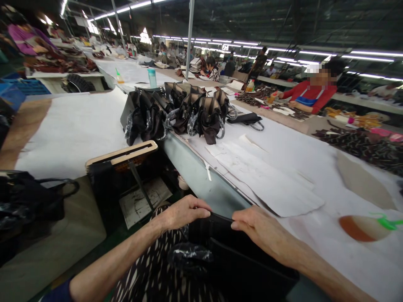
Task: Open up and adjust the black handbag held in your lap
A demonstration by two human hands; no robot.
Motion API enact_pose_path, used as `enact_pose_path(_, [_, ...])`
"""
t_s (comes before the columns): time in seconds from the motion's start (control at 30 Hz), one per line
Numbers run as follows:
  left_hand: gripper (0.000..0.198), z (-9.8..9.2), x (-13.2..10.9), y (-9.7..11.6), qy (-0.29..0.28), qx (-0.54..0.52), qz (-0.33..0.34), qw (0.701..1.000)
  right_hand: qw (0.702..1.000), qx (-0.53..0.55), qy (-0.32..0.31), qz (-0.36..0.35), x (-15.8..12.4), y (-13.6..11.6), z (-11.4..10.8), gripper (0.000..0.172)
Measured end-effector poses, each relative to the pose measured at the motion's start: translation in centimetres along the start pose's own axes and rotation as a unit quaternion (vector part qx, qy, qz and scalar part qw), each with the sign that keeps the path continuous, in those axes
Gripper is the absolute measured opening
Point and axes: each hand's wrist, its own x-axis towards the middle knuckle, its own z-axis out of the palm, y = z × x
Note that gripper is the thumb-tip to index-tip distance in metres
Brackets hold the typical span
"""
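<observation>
A black bag [242, 264] lies over my lap, its top edge raised toward the table. My left hand [185, 211] pinches that edge between thumb and fingers on the left. On the right, my right hand [256, 226] grips the same edge, a short stretch of it showing between the two hands. A plastic-wrapped handle [190, 253] hangs at the bag's left side. Patterned cloth [147, 272] covers my legs beneath it.
Several dark bags with wrapped handles [208, 121] stand on the white-covered table [283, 147]. A glue bottle [362, 227] lies at right. A wooden-topped frame [122, 154] stands at left, near more black bags [28, 201]. A person in red [317, 94] sits across the table.
</observation>
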Motion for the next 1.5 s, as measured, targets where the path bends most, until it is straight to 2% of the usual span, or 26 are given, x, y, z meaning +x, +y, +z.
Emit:
enact_pose_path(0.1, [0.026, 0.4, 0.2, -0.6, 0.004, 0.023, -0.011, 1.000, 1.000, -0.002, -0.009, 0.004, 0.0, -0.6, -0.2, 0.032])
enact_pose_path(0.23, [0.025, 1.3, -0.1, -1.0, 0.058, 0.104, 0.037, 0.992, 1.000, -0.010, -0.009, 0.003, 0.2, -0.5, -0.2, 0.033])
enact_pose_path(0.37, [0.025, 2.2, -0.3, -0.6, 0.111, 0.140, 0.041, 0.983, 1.000, -0.019, -0.003, -0.002, 0.4, 0.0, 0.0, 0.032])
enact_pose_path(0.63, [0.025, 3.4, -0.6, -0.1, 0.166, 0.171, 0.043, 0.970, 0.989, -0.147, 0.013, -0.017, 0.8, -0.5, 0.7, 0.024])
enact_pose_path(0.77, [0.026, 4.1, -0.7, 0.0, 0.186, 0.182, 0.045, 0.965, 0.990, -0.123, 0.014, -0.062, 1.3, -0.2, 1.4, 0.023])
enact_pose_path(0.9, [0.026, 4.7, -0.5, 0.0, 0.199, 0.178, 0.051, 0.962, 0.995, -0.082, 0.010, -0.053, 1.5, -0.5, 1.1, 0.027])
enact_pose_path(1.0, [0.026, 4.1, -0.5, 0.0, 0.163, 0.151, 0.057, 0.973, 0.998, -0.054, 0.003, -0.040, 1.5, -0.8, 0.8, 0.031])
enact_pose_path(1.1, [0.027, 2.1, -0.9, 0.1, 0.059, 0.074, 0.064, 0.993, 0.999, -0.029, -0.003, -0.030, 1.4, -1.0, 0.6, 0.033])
enact_pose_path(1.17, [0.029, 0.5, -1.5, 0.0, 0.014, 0.025, 0.050, 0.998, 0.999, -0.024, -0.002, -0.027, 1.4, -1.0, 0.5, 0.033])
enact_pose_path(1.27, [0.033, -1.3, -2.5, 0.0, -0.010, -0.025, 0.016, 1.000, 0.999, -0.024, -0.008, -0.022, 1.5, -1.1, 0.5, 0.033])
enact_pose_path(1.33, [0.034, -1.8, -3.0, 0.0, -0.024, -0.058, 0.010, 0.998, 0.999, -0.025, -0.011, -0.025, 1.5, -1.2, 0.5, 0.033])
enact_pose_path(1.5, [0.031, -1.1, -2.9, -0.1, -0.031, -0.075, 0.003, 0.997, 0.999, -0.043, -0.002, -0.029, 1.6, -1.3, 0.8, 0.033])
